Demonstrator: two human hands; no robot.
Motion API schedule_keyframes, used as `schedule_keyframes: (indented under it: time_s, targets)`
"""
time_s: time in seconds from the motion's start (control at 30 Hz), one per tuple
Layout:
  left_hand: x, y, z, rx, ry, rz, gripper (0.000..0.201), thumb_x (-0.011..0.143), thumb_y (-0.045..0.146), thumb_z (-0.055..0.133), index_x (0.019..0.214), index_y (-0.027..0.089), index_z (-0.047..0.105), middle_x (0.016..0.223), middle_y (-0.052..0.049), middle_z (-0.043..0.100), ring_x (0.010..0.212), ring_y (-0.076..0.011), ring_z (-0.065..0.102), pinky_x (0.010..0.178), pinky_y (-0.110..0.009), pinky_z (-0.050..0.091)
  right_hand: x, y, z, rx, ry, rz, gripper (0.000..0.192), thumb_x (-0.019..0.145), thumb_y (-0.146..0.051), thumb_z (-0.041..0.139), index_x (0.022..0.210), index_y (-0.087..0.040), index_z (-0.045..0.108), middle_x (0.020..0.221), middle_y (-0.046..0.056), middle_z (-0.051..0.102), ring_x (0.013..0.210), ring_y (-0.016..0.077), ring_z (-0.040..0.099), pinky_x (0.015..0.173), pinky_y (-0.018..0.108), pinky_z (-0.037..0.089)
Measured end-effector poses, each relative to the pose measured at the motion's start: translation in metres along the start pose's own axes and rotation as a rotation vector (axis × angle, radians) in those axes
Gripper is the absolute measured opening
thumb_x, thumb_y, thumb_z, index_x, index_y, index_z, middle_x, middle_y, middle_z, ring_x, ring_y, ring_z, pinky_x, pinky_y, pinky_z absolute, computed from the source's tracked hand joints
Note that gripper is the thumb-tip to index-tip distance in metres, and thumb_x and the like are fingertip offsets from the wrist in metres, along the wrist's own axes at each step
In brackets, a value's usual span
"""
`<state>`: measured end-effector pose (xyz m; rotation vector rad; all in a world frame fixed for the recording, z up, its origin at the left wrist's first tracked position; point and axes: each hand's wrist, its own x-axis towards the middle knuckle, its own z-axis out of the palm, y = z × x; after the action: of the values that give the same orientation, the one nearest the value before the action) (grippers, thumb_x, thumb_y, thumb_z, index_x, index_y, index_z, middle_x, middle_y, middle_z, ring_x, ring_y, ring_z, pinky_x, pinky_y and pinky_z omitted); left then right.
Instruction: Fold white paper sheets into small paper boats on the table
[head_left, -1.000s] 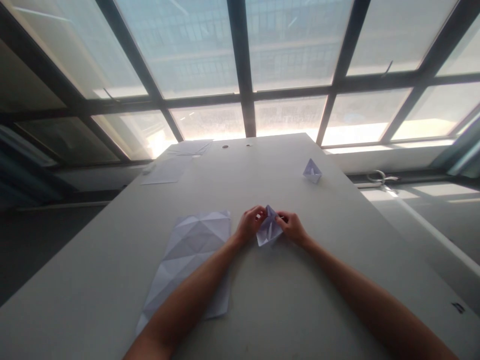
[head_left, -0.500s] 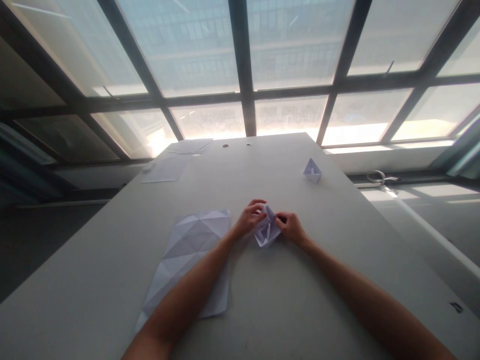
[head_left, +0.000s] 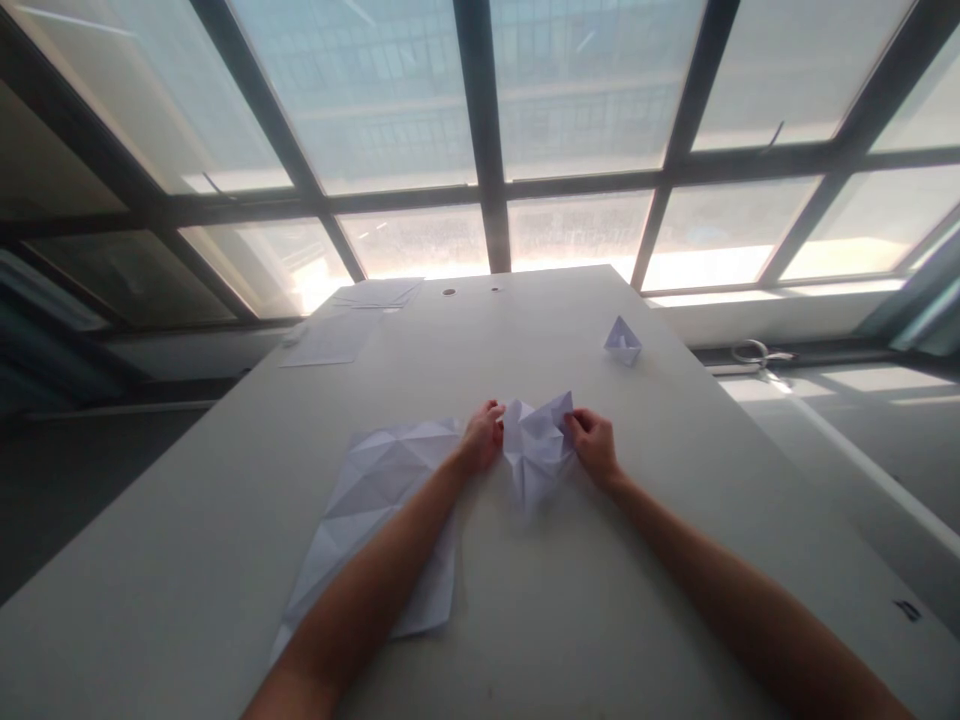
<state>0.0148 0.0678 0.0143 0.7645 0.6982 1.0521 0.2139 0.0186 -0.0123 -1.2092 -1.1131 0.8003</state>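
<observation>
Between my two hands is a creased white sheet of paper (head_left: 538, 440), partly unfolded, with points sticking up and a flap hanging toward me. My left hand (head_left: 484, 435) is closed at the paper's left edge, its fingers curled there. On the opposite side, my right hand (head_left: 592, 442) pinches the right corner between thumb and fingers. Left of them, a larger sheet with a grid of fold lines (head_left: 379, 490) lies flat, partly under my left forearm. A small folded paper boat (head_left: 622, 342) stands farther off to the right.
The white table (head_left: 555, 620) reaches to the windows. Flat paper sheets (head_left: 334, 338) lie at its far left. A small dark object (head_left: 907, 610) is near the right edge, and a coiled cable (head_left: 751, 352) sits beyond that side.
The paper in my hands has gone from a compact boat shape to a wider, opened-out form. My hands have moved apart, left hand leftward and right hand rightward.
</observation>
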Motion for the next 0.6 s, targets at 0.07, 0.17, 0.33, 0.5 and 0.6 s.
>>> schedule_keyframes:
  time_s: [0.07, 0.17, 0.33, 0.5, 0.6]
  targets:
    - [-0.005, -0.002, 0.004, 0.027, -0.078, -0.02, 0.031, 0.073, 0.021, 0.068, 0.103, 0.017, 0.061, 0.083, -0.003, 0.068, 0.066, -0.0155, 0.065, 0.063, -0.025, 0.051, -0.001, 0.001, 0.001, -0.022, 0.011, -0.019, 0.035, 0.083, -0.047, 0.06, 0.082, -0.014, 0.072, 0.073, 0.006, 0.07, 0.065, 0.0182, 0.059, 0.059, 0.027, 0.043]
    - [-0.013, -0.002, 0.007, 0.094, -0.172, -0.087, 0.051, 0.069, 0.015, 0.07, 0.119, 0.016, 0.06, 0.094, -0.007, 0.07, 0.071, -0.0178, 0.067, 0.064, -0.025, 0.051, -0.002, -0.002, 0.002, -0.025, -0.023, -0.024, 0.034, 0.084, -0.046, 0.057, 0.082, -0.014, 0.07, 0.075, 0.006, 0.07, 0.068, 0.0194, 0.06, 0.062, 0.028, 0.044]
    - [-0.015, -0.004, 0.007, 0.118, -0.11, -0.173, 0.053, 0.075, 0.018, 0.069, 0.127, 0.015, 0.06, 0.101, -0.009, 0.072, 0.079, -0.0196, 0.068, 0.068, -0.026, 0.052, -0.005, -0.012, 0.001, -0.237, 0.173, -0.169, 0.028, 0.078, -0.037, 0.064, 0.099, -0.018, 0.06, 0.088, 0.004, 0.062, 0.076, 0.0189, 0.055, 0.069, 0.03, 0.045]
    - [-0.009, -0.007, 0.005, 0.067, -0.075, -0.151, 0.048, 0.077, 0.02, 0.069, 0.124, 0.013, 0.063, 0.1, -0.011, 0.072, 0.076, -0.0193, 0.068, 0.066, -0.026, 0.052, -0.013, -0.021, -0.001, -0.49, 0.125, -0.373, 0.009, 0.086, -0.029, 0.057, 0.08, -0.022, 0.059, 0.081, 0.003, 0.055, 0.08, 0.0193, 0.051, 0.076, 0.031, 0.043]
    - [-0.009, -0.007, 0.004, 0.071, -0.029, -0.146, 0.043, 0.076, 0.019, 0.07, 0.118, 0.011, 0.066, 0.092, -0.01, 0.072, 0.07, -0.0182, 0.067, 0.062, -0.025, 0.052, -0.015, -0.023, -0.001, -0.557, -0.038, -0.332, 0.014, 0.088, -0.033, 0.058, 0.086, -0.022, 0.067, 0.079, 0.003, 0.058, 0.078, 0.0194, 0.055, 0.072, 0.029, 0.042]
